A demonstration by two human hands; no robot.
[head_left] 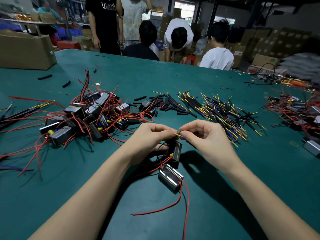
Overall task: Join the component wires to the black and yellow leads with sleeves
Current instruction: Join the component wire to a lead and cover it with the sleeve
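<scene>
My left hand [150, 137] and my right hand [204, 134] meet fingertip to fingertip at the table's middle. Between them both pinch thin wire ends [178, 135], a yellow lead tip and a coppery strand. Under my left hand hangs a small black component [176, 151] with a yellow part and red wires. A second metal-cased component [170, 177] lies just below it with two long red wires [185, 196]. Black and yellow leads [221, 110] lie heaped behind my right hand. Short black sleeves [166, 104] are scattered behind my left hand.
A tangled heap of components with red wires [86, 116] fills the left of the green table [103, 187]. Another heap [297, 111] sits at the right edge. A cardboard box [24, 51] stands far left. Several people [180, 38] are beyond the far edge.
</scene>
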